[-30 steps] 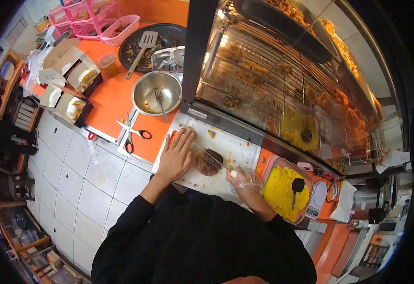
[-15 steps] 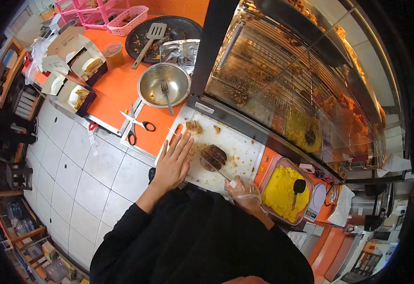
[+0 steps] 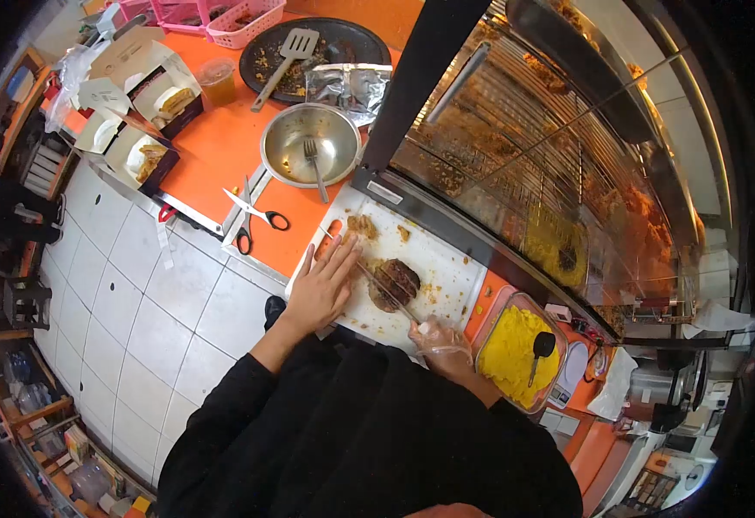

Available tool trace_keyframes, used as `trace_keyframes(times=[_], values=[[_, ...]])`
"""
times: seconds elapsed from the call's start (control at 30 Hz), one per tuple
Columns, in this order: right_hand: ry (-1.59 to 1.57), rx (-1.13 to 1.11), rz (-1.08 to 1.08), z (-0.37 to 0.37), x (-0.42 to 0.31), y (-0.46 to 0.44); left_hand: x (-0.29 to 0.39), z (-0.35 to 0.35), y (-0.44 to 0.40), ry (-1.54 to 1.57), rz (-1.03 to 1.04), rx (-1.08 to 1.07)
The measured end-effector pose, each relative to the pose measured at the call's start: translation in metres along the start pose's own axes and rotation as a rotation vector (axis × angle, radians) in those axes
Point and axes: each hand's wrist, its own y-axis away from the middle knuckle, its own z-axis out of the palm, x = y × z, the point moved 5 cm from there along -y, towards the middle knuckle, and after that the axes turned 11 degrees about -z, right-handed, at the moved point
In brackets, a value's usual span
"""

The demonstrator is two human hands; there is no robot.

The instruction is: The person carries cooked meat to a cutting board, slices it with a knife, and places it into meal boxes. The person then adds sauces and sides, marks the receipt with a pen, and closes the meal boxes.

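Note:
My right hand (image 3: 445, 347), in a clear plastic glove, grips a knife (image 3: 409, 314) by its handle. Its narrow blade lies across a dark browned piece of meat (image 3: 401, 276), whose lighter inside shows along the left side. My bare left hand (image 3: 324, 283) is open, fingers stretched out over the left part of the white cutting board (image 3: 447, 259), close to the blade's tip. Whether its fingertips touch the blade, I cannot tell. Near those fingers lies a small light-brown piece of food (image 3: 362, 226), with crumbs scattered around.
Left of the board are scissors (image 3: 259, 214) and a steel bowl (image 3: 275, 151) with a fork (image 3: 314, 164). A tub of yellow food (image 3: 507, 350) stands at right, beside a scale (image 3: 574, 367). The glass display case (image 3: 516, 155) borders the board's far side. Two open food boxes (image 3: 157, 164) stand at left.
The knife blade has come over the meat, and a lighter cut side now shows. My left hand stays stretched out near the blade's tip. The whole view has shifted slightly.

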Motion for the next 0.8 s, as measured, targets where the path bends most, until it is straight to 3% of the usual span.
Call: trace_keyframes(times=[0.13, 0.23, 0.33, 0.37, 0.43, 0.5, 0.57, 0.8], values=[[-0.028, 0.088, -0.085, 0.005, 0.004, 0.001, 0.007, 0.0, -0.005, -0.029, 0.027, 0.038], [-0.064, -0.006, 0.002, 0.003, 0.008, -0.002, 0.013, -0.013, 0.006, 0.105, 0.021, 0.059], [0.059, 0.085, -0.184, -0.016, 0.005, 0.009, 0.017, -0.012, 0.031, 0.139, 0.002, 0.098], [0.13, 0.081, -0.15, -0.01, 0.023, 0.0, 0.019, -0.012, 0.037, 0.15, -0.027, 0.089], [0.39, 0.064, -0.348, -0.044, 0.009, 0.009, 0.018, -0.004, 0.043, 0.16, -0.049, 0.098], [0.484, 0.166, -0.409, -0.072, 0.007, 0.001, 0.016, 0.005, 0.045, 0.165, -0.061, 0.111], [0.418, 0.381, -0.337, -0.086, 0.02, -0.019, 0.017, 0.009, 0.043, 0.169, -0.071, 0.135], [0.376, 0.629, -0.383, -0.055, 0.024, -0.059, 0.018, -0.01, 0.058, 0.221, -0.161, 0.286]])
